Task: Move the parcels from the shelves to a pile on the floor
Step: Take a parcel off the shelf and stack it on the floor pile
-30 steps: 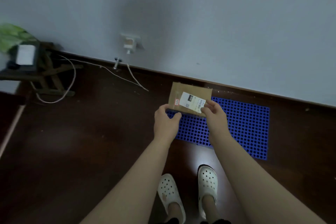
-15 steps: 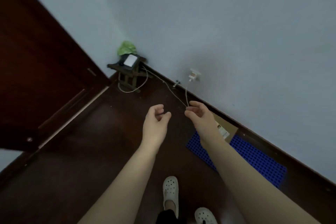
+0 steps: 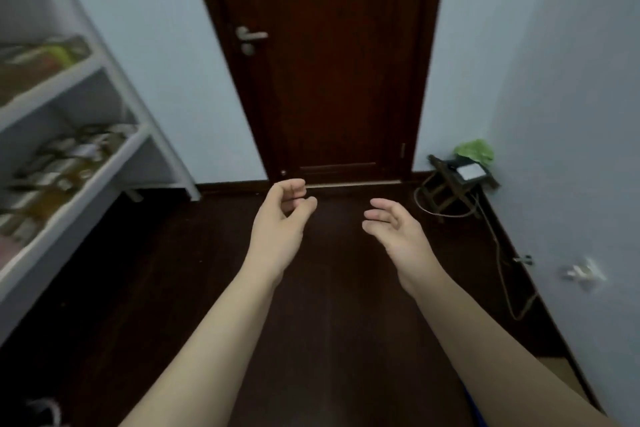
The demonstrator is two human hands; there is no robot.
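Two bare hands hang empty over the dark floor. The left hand has a loosely curled grip that holds nothing, and the right hand has a relaxed, wide grip. Beside the right forearm, at the floor's right edge, a tan corner shows, probably a parcel already put down. More parcels lie blurred on the white shelves at the left, thickest on the middle shelf. The step in hand looks like fetching another. It is best to turn left, take a front-edge parcel with both hands, and lift it clear before turning. A closed door stands beyond.
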